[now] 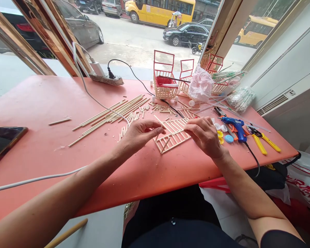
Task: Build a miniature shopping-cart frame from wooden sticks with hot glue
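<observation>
A small ladder-like frame of pale wooden sticks (174, 139) lies between my hands near the table's front edge, with short sticks standing up at its left end. My left hand (144, 132) is closed, thumb and forefinger pinched at the frame's left corner; the fingertips partly hide what they grip. At the opposite side, my right hand (206, 136) has its fingers closed on the far right part of the frame, covering that end. Cut stick pieces (124, 131) lie just beyond my left hand. A blue glue gun (235, 126) rests to the right of my right hand.
Long sticks (113, 113) lie on the pink table (54, 165). Finished stick carts (166, 88) stand at the back beside a pink plastic bag (200, 84). Yellow-handled pliers (265, 141) are at right, a phone (6, 137) at left. A white cable (93, 98) crosses the table from a power strip (107, 79).
</observation>
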`<state>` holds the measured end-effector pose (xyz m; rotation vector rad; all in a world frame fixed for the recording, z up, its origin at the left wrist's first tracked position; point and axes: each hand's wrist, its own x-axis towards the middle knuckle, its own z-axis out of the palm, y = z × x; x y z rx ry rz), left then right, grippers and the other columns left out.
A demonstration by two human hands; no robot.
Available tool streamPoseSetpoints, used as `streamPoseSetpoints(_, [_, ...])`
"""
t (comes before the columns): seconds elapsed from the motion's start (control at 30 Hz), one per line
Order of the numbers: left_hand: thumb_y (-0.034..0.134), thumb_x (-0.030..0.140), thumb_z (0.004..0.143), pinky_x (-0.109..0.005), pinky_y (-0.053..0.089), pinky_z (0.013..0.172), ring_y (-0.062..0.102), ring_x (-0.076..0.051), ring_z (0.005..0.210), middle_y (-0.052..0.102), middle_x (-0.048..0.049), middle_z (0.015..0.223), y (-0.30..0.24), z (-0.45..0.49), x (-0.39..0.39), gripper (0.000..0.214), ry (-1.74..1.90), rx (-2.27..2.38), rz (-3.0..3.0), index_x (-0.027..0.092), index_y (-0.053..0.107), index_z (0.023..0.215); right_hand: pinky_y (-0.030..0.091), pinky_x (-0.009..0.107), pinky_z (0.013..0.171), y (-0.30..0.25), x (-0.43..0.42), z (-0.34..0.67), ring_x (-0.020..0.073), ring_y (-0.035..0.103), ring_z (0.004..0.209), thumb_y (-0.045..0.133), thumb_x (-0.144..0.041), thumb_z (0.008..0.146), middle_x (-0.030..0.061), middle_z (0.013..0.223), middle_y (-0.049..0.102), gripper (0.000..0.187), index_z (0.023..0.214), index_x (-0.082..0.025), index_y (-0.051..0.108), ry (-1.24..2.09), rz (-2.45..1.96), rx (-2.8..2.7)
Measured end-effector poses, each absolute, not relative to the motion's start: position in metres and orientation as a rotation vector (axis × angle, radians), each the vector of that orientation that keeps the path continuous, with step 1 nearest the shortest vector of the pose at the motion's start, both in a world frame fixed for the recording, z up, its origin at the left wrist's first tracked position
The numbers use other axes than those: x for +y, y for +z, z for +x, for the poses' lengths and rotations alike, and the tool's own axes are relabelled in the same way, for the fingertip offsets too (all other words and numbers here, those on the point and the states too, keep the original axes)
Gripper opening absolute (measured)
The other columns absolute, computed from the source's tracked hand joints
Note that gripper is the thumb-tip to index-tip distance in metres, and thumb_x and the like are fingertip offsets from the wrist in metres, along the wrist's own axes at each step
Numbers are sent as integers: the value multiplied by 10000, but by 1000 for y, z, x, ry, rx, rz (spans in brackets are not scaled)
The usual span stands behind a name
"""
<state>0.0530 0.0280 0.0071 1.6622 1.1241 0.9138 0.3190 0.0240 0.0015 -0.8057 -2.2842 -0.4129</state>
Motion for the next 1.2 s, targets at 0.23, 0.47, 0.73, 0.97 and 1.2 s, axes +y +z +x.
streamPoseSetpoints(0.23, [671, 407, 896, -213, 470, 530, 662, -175, 721, 795, -55, 863, 10, 54, 27, 252, 909, 1141, 1677, 194, 803, 867, 438, 363, 855, -1, 24, 321, 185, 676, 892, 601, -179, 1016, 30, 1035, 759, 106, 1056, -268, 640, -372, -848, -2296])
streamPoseSetpoints(0.47, [654, 414, 898, -217, 472, 529, 667, -180, 716, 792, -58, 848, 11, 54, 26, 267, 916, 1140, 1699, 195, 803, 868, 443, 355, 865, -3, 24, 321, 183, 690, 921, 596, -181, 1018, 31, 1046, 763, 113, 1071, -270, 640, -355, -848, -2307])
streamPoseSetpoints(0.73, [662, 396, 897, -226, 493, 555, 700, -200, 781, 798, -58, 861, 12, 55, 26, 243, 912, 1131, 1694, 198, 794, 846, 465, 347, 878, -6, 24, 322, 182, 701, 967, 600, -174, 1015, 48, 1069, 762, 119, 1087, -258, 643, -297, -813, -2316])
streamPoseSetpoints(0.97, [656, 394, 903, -221, 488, 542, 714, -211, 815, 802, -65, 867, 12, 55, 24, 250, 917, 1133, 1683, 192, 788, 837, 473, 347, 882, -6, 24, 323, 187, 709, 976, 588, -198, 1023, 51, 1071, 766, 110, 1070, -258, 667, -251, -839, -2330])
streamPoseSetpoints(1.2, [668, 380, 904, -230, 505, 554, 732, -226, 854, 811, -68, 889, 13, 55, 24, 229, 917, 1127, 1671, 196, 789, 840, 484, 350, 876, -8, 24, 322, 192, 711, 967, 603, -185, 1014, 53, 1062, 761, 104, 1074, -257, 648, -270, -820, -2329])
